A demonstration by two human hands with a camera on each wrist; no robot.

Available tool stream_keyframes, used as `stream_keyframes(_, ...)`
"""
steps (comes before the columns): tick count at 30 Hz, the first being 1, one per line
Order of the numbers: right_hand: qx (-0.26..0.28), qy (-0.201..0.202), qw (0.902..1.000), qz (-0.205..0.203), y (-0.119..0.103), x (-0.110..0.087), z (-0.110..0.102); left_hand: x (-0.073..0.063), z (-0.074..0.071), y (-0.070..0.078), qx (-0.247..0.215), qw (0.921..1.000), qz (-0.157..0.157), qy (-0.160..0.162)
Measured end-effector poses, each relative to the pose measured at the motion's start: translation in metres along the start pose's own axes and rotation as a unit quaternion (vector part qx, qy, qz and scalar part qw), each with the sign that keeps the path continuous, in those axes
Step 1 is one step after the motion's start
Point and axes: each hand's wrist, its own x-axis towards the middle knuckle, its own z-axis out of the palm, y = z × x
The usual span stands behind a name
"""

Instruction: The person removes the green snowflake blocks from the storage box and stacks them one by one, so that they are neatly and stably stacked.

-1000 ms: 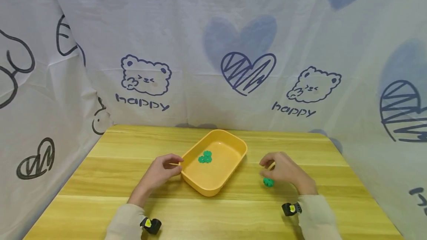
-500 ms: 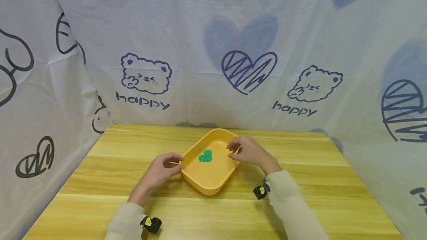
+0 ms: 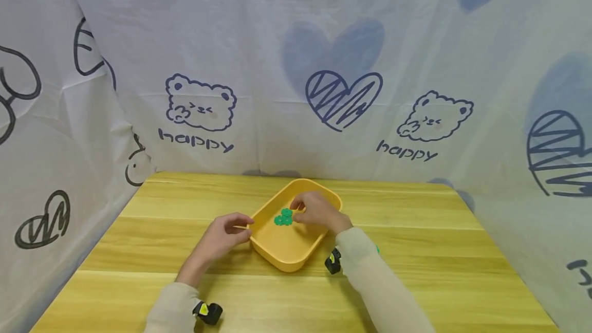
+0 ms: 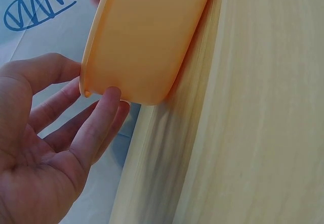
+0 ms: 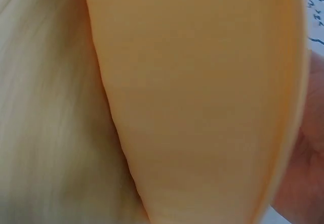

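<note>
A yellow plastic tray (image 3: 287, 251) stands on the table, turned at an angle. Inside lie a few small green toothed discs (image 3: 280, 220), bunched together. My left hand (image 3: 222, 238) holds the tray's left corner; in the left wrist view its fingers (image 4: 98, 120) lie against the rim and outer wall. My right hand (image 3: 316, 212) is inside the tray, index finger and thumb parted just right of the green discs, with nothing visible between them. The right wrist view shows the tray's outer wall (image 5: 197, 102), which hides the right fingertips.
Beyond my right sleeve (image 3: 370, 266) a bit of another green piece (image 3: 377, 249) shows on the wooden table (image 3: 444, 251). A printed white cloth (image 3: 273, 137) hangs behind the table and along its sides.
My right hand has moved left from beside the green piece on the table, over the tray's right rim and down to the green discs. My left hand keeps its place on the tray.
</note>
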Motion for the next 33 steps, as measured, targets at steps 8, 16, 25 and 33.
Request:
stream_keyframes(8,0.023,-0.017,0.9979,0.058,-0.004,0.015,0.018,-0.001,0.0,0.0,0.0,1.0,0.002,0.003)
stream_keyframes(16,0.012,-0.008,0.9992,0.037,-0.003,0.018,0.028,0.001,0.0,0.0,0.0,1.0,-0.006,0.007)
stream_keyframes(25,0.009,-0.016,0.9991,0.038,-0.004,0.021,0.03,0.001,-0.001,-0.001,0.0,1.0,-0.004,0.005)
stream_keyframes(33,-0.009,-0.022,0.9987,0.046,-0.006,0.021,0.029,0.002,-0.001,-0.001,0.0,1.0,-0.004,0.006)
